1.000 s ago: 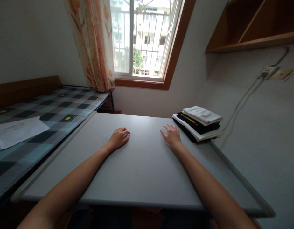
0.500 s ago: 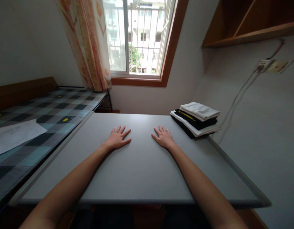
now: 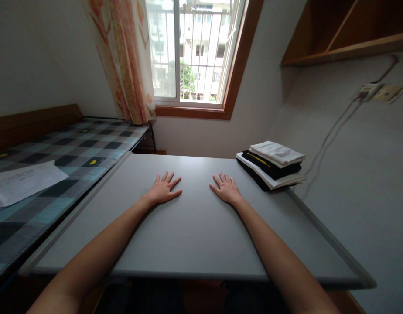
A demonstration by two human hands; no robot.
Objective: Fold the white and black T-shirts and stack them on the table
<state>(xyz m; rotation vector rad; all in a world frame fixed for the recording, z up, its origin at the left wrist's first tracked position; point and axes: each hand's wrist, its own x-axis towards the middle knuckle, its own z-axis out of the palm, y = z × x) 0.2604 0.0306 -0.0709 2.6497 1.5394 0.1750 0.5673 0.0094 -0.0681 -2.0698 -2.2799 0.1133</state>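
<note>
My left hand (image 3: 163, 189) lies palm down on the light grey table (image 3: 188, 235), fingers spread, holding nothing. To its right, a short gap away, my right hand (image 3: 225, 188) rests flat on the same tabletop with its fingers apart and nothing in it. Nearest to the right hand is a stack of folded cloths (image 3: 270, 165) in white and black, at the table's far right corner. One black layer shows a yellow stripe. The right hand does not touch the stack.
A bed with a checked cover (image 3: 80, 161) runs along the left, with a sheet of paper (image 3: 28, 183) on it. Behind the table are a curtain (image 3: 129, 65) and a barred window (image 3: 201, 56). A wooden shelf (image 3: 345, 52) and a socket with cables (image 3: 368, 91) are on the right wall.
The whole view has shifted slightly, so things appear a little further right. Both hands stay flat in the same places on the table, and the cloth stack has not moved.
</note>
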